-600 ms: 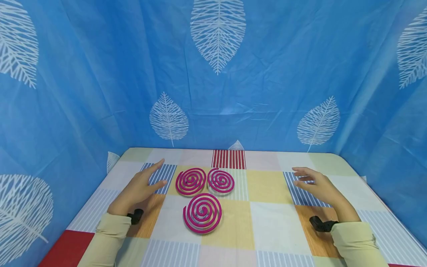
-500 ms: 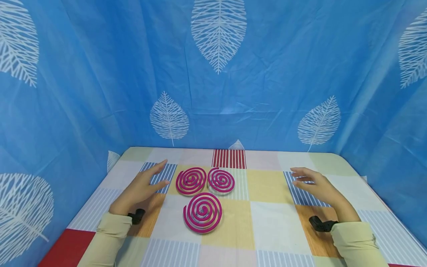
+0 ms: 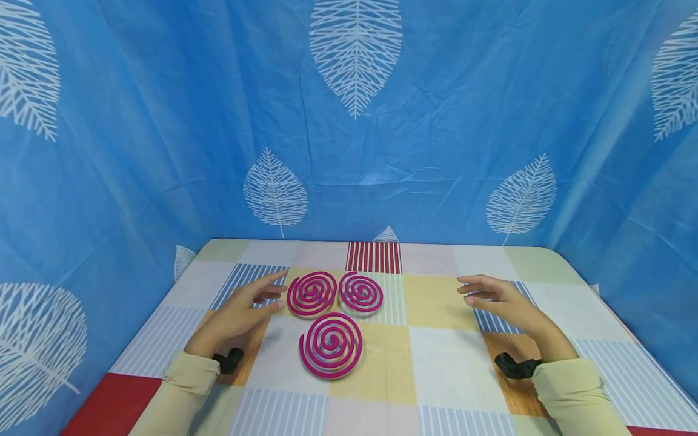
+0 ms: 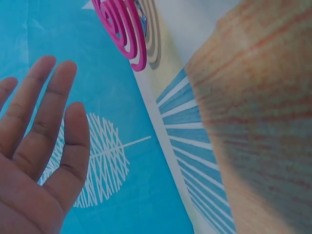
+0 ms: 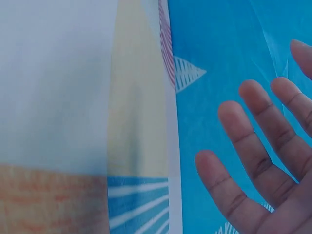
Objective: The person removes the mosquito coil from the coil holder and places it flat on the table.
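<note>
The left hand point(image 3: 238, 310) and right hand point(image 3: 506, 300) have both shifted inward over the table point(image 3: 447, 369), bringing the left just beside the left rear coil point(image 3: 312, 293), though apart from it in the wrist view; the right remains well apart from the right rear coil point(image 3: 362, 293) and the front coil point(image 3: 331, 346). Each grip is empty, fingers loosely extended, so all three pink spirals, grouped on the table, seem easier to reach but none is held yet

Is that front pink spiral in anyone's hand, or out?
Out: in the head view, the left hand and the right hand are both apart from the front pink spiral.
</note>
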Demonstrator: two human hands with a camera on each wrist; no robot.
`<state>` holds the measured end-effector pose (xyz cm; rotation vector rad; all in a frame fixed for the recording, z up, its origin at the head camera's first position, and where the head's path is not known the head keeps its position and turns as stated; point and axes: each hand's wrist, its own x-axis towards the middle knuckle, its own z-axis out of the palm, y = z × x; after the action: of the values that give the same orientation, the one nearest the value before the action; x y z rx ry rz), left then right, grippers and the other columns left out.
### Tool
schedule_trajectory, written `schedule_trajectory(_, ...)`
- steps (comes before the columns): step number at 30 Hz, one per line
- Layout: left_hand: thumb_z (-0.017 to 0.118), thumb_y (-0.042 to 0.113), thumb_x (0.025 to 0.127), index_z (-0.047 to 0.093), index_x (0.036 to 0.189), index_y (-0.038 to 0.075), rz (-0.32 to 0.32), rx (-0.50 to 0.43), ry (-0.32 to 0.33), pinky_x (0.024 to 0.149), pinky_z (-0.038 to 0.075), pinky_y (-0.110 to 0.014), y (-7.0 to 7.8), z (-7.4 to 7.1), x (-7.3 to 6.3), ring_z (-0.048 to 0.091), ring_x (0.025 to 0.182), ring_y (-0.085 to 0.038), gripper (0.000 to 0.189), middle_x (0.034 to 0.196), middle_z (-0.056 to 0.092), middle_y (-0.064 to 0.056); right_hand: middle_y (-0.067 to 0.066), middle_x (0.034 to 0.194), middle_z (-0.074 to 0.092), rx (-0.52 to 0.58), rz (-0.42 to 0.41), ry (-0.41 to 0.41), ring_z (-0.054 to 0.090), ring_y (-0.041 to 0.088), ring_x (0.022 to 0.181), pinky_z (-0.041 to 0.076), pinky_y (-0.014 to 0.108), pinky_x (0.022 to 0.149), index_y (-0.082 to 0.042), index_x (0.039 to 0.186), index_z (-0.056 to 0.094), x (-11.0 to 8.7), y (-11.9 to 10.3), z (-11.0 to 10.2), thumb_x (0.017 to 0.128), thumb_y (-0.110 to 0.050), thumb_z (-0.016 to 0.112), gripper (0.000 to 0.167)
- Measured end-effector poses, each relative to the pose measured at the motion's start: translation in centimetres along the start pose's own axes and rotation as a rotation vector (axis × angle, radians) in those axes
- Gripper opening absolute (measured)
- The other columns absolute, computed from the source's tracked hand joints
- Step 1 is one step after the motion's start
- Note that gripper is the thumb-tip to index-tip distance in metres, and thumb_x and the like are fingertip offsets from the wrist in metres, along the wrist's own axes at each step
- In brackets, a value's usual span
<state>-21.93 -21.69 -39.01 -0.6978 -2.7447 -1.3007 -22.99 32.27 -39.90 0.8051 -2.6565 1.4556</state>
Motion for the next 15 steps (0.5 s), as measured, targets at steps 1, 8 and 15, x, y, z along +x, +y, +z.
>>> schedule_trajectory(1, 0.068, 0.006, 0.106, 0.046, 0.159, -0.005, 0.002, -0.008, -0.004, 0.108, 0.049, -0.066, 0.0, 0.0, 0.0, 0.066, 0.127, -0.044, 0.059, 0.140, 0.068, -0.027, 0.017, 0.129, 0.073, 0.014, 0.004, -0.006, 0.066, -0.004, 0.111, 0.058, 0.020, 0.088, 0.008, 0.144, 0.060, 0.0, -0.1, 0.1, 0.107, -0.002, 0.064, 0.039)
schedule_trajectory(8, 0.070, 0.008, 0.105, 0.054, 0.155, -0.004, 0.025, -0.061, -0.011, 0.102, 0.056, -0.047, -0.3, 0.1, -0.4, 0.070, 0.119, -0.035, 0.054, 0.134, 0.071, -0.024, -0.014, 0.125, 0.074, 0.122, 0.013, -0.052, 0.069, -0.001, 0.112, 0.058, 0.020, 0.090, 0.014, 0.145, 0.055, 0.3, -0.6, 0.8, 0.108, -0.002, 0.062, 0.041)
schedule_trajectory(15, 0.070, 0.007, 0.105, 0.058, 0.150, -0.006, 0.046, -0.119, -0.011, 0.096, 0.056, -0.030, -0.5, 0.5, -0.6, 0.071, 0.117, -0.037, 0.049, 0.133, 0.071, -0.026, -0.015, 0.123, 0.073, 0.202, 0.024, -0.050, 0.071, 0.009, 0.112, 0.060, 0.023, 0.089, 0.004, 0.146, 0.060, 0.7, -1.0, 1.8, 0.104, -0.001, 0.069, 0.043)
